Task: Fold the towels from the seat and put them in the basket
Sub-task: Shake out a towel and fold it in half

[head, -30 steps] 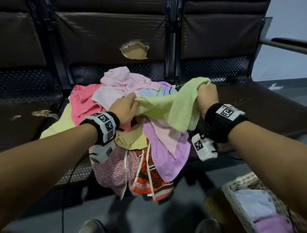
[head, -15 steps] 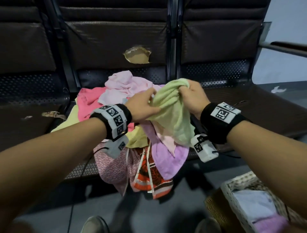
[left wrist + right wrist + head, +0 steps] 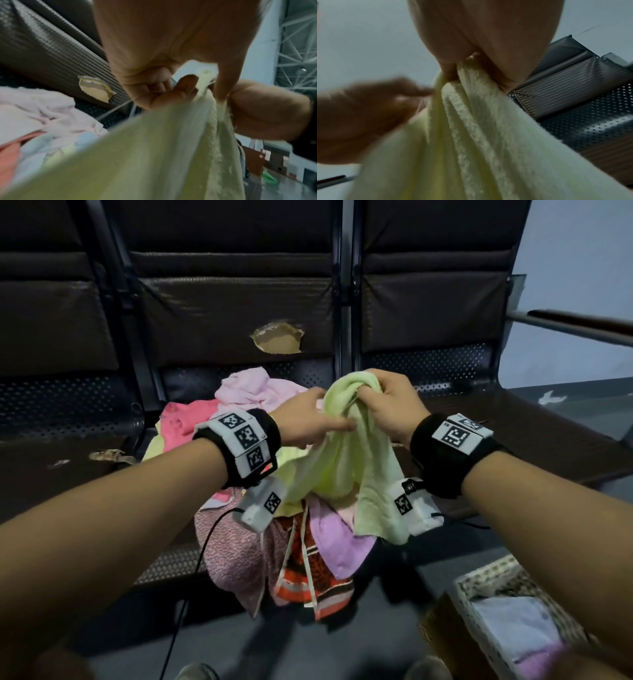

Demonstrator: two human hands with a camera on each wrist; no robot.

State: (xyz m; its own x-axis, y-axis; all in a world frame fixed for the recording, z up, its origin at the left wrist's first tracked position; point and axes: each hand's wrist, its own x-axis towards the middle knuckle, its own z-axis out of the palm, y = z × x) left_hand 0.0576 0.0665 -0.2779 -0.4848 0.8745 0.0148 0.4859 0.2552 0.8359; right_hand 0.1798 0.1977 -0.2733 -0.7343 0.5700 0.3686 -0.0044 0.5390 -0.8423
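Note:
A light green towel [image 3: 346,460] hangs bunched between my hands above the pile. My right hand [image 3: 368,395] grips its top in a fist, seen close in the right wrist view [image 3: 453,70]. My left hand [image 3: 334,416] pinches an edge just beside it, thumb over the cloth [image 3: 202,81]. Below, the pile of towels [image 3: 246,385] lies on the middle seat [image 3: 164,563]: pink, coral, purple [image 3: 342,546] and an orange patterned one [image 3: 308,577] drooping over the front edge. The wicker basket [image 3: 479,587] stands on the floor at lower right.
The basket holds a folded pale blue towel [image 3: 513,625] and a purple one [image 3: 537,659]. The backrest has a torn hole [image 3: 277,340]. The right seat [image 3: 513,433] is bare, with an armrest [image 3: 582,326] beyond. A cable [image 3: 205,542] hangs from my left wrist.
My hands, spread apart with the green towel stretched between them, have come together. The towel now hangs bunched, and is held a little higher over the pile.

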